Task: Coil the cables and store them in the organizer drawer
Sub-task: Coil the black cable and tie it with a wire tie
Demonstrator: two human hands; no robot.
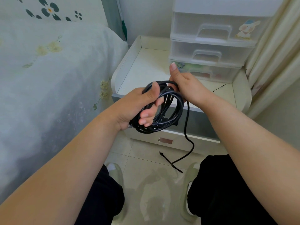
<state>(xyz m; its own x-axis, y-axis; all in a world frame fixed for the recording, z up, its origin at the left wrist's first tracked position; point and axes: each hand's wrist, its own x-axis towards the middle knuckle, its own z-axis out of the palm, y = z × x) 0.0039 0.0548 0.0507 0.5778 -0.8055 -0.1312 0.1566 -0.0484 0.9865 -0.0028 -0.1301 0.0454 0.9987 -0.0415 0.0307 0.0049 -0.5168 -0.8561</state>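
Above nightstand tabletop (146, 65): left hand (138, 106) grip closed on black cable coil (164, 111), right hand (186, 86) grip pinching top loop. Loose tail (188, 143) trails to floor; could snag, loops may spring apart. Organizer drawers (207, 54) shut.

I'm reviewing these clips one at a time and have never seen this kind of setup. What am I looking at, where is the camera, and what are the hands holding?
There is no machine here: a person works with bare hands, and the single picture comes from a wide-angle camera worn on their head, looking forward and down.

The left hand has its grip closed around a bundle of black cable wound into loops. The right hand holds the same cable at the top of the coil. The uncoiled tail hangs down to the tiled floor, where its plug end lies.

Behind the hands stands a white bedside table carrying a clear plastic organizer with three drawers, all shut. A bed is on the left.
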